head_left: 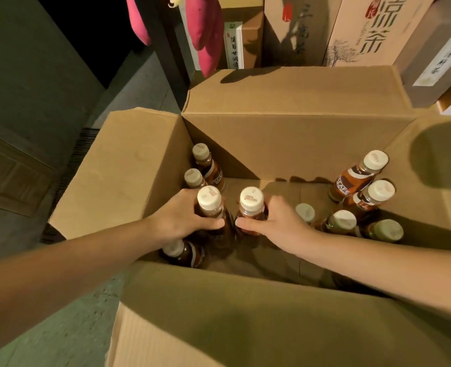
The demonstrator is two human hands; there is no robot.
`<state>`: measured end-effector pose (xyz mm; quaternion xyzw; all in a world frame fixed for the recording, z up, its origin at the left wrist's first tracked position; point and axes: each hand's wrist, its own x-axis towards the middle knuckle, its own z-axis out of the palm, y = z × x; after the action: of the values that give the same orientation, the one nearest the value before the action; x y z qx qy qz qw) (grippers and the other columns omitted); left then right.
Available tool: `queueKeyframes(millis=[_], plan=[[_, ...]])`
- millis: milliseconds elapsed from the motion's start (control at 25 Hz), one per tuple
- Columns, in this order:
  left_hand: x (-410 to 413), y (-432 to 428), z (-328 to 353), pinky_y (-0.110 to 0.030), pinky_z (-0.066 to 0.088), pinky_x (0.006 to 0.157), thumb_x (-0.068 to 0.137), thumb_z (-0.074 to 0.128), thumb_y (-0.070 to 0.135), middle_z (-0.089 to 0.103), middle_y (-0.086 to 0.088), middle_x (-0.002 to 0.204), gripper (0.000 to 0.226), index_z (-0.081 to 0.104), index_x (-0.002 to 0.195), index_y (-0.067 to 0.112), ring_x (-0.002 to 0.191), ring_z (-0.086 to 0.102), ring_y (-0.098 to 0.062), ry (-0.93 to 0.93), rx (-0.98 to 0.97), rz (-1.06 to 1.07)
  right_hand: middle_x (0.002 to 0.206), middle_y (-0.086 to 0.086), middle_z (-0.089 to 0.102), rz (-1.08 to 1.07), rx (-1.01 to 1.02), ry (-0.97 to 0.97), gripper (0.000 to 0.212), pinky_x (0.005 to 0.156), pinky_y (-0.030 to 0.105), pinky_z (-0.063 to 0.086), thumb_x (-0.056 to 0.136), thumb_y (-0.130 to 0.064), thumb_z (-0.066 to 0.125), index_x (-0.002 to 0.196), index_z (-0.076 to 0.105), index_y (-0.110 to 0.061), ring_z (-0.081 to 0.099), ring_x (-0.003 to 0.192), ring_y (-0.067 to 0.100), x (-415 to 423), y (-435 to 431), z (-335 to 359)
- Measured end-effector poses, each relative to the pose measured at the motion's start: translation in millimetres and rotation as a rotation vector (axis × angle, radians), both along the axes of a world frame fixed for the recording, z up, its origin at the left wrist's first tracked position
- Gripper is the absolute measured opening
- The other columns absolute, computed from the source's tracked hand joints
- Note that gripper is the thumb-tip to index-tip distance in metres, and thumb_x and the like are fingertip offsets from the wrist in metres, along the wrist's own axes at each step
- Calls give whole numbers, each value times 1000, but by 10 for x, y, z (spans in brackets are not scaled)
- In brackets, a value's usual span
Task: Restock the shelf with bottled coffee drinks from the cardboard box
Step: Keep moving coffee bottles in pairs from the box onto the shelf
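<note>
An open cardboard box [285,144] stands on the floor below me, flaps spread. Inside stand several brown coffee bottles with cream caps. My left hand [178,217] is wrapped around the neck of one coffee bottle [209,198] left of the box's middle. My right hand [281,223] grips the neck of a second coffee bottle [251,198] right beside it. Both bottles are upright, caps above my fingers. More bottles stand along the left wall [200,152] and in a cluster at the right [375,161]. One lies low under my left wrist [182,252].
Printed cartons [369,30] are stacked behind the box at the top. Pink cloth items [205,30] hang at the upper left of them. Grey floor [60,327] runs along the left, with a dark grate [78,154] beside the box's left flap.
</note>
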<state>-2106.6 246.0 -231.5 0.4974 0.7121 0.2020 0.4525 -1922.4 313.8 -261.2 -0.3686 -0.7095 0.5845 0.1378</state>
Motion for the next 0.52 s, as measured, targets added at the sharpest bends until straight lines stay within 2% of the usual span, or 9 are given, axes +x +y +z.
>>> queueKeyframes(millis=[40,120,200,240,320,360,520], plan=[[-7,-33,137,-18,44,82,76,75,14,67,12,92,23,64,94,25,90,61,0,-32,30,25,92,-20,52,-1,-9,23,38,71,4,36,81,-19,71,115,53,-18,53,94,0,-9,24,90],[-14,-98,394,-13,45,80,76,73,16,66,12,101,30,60,102,26,95,59,1,-114,106,102,91,-20,53,32,4,29,40,73,8,39,82,-22,68,118,53,-14,52,92,-3,-56,91,340],[-9,-156,632,-17,46,83,71,72,23,66,9,106,38,60,108,25,99,60,-2,-202,194,224,98,-12,59,64,50,34,42,73,14,42,82,-30,68,117,53,-13,56,96,2,-116,165,621],[-10,-194,748,-20,44,85,67,71,28,67,8,107,41,61,107,25,101,60,-4,-235,242,281,99,-10,60,68,80,47,38,73,14,42,82,-31,67,114,55,-16,57,97,3,-156,181,808],[-10,-318,1006,-27,40,91,65,67,35,68,5,108,43,63,106,23,104,61,-9,-259,364,359,87,-17,60,78,156,118,14,68,10,44,84,-28,65,94,55,-28,57,82,-6,-252,159,1199],[-20,-389,1140,-29,40,93,67,65,36,69,4,108,41,64,106,21,105,62,-10,-255,434,379,83,-20,59,96,197,168,11,68,10,47,84,-27,64,87,54,-32,57,76,-9,-318,135,1388],[-196,-833,1733,-31,46,86,79,62,34,69,0,105,30,65,102,16,102,65,-13,-242,709,505,89,-12,67,230,307,331,3,79,19,48,86,-32,59,89,60,-30,63,86,0,-735,-147,2143]])
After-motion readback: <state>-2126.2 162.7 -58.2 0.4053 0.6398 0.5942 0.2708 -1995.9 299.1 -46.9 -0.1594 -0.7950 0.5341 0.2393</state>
